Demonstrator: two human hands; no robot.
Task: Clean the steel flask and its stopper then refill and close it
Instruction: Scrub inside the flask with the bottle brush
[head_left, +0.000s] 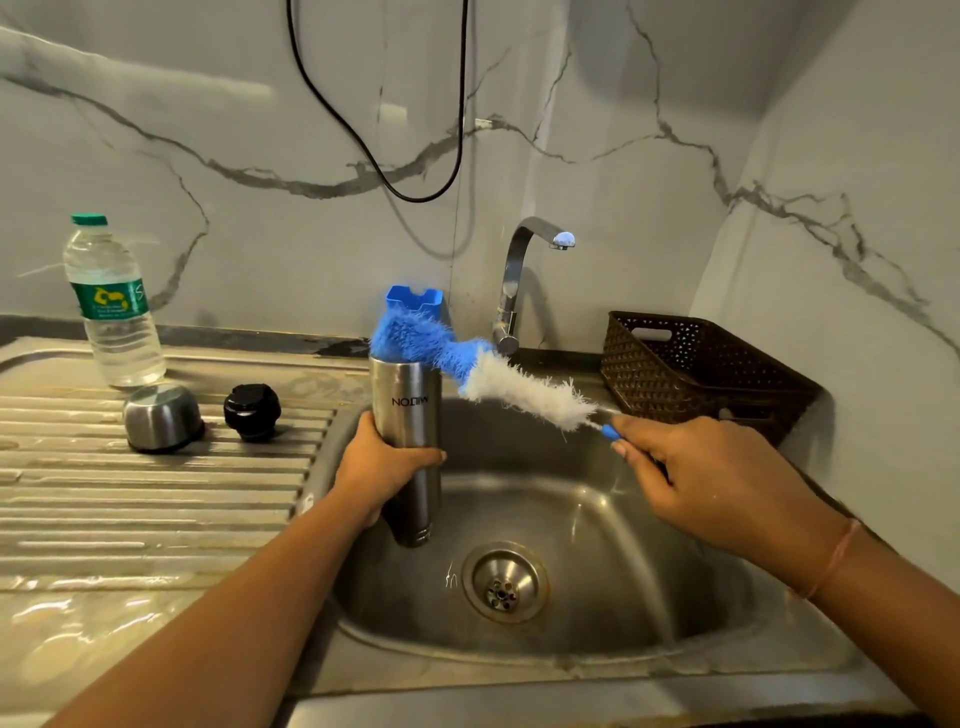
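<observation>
Fig.: sink area, head view, 2 hands at work.

Shows 1 steel flask (408, 415) held approx. upright over basin of 1 sink (623, 545); logo reading inverted, threaded end pointing down; clasped round mid-body by L hand (384, 467), thumb across front, fingers wrapped behind.

Shows 1 bottle brush (519, 384), bristles blue at tip, white nearer handle, bent at colour change; blue part touching flask's upper end, cannot tell whether inside; thin handle pinched in curled fingers of R hand (701, 478), right of flask, above basin; 1 thread band (831, 561) on R wrist.

On ribbed drainboard (156, 509), left of flask: 1 black stopper (253, 410) and 1 steel cap (162, 417), side by side, apart; 1 plastic water bottle (111, 306), green cap, upright behind them, part-filled.

Behind basin: 1 tap (519, 270), spout over sink; 1 blue holder (415, 299) behind flask; 1 brown basket (696, 369) at right; 1 black cable (374, 130) looping on marble-pattern wall; 1 drain (505, 581) in basin floor.
</observation>
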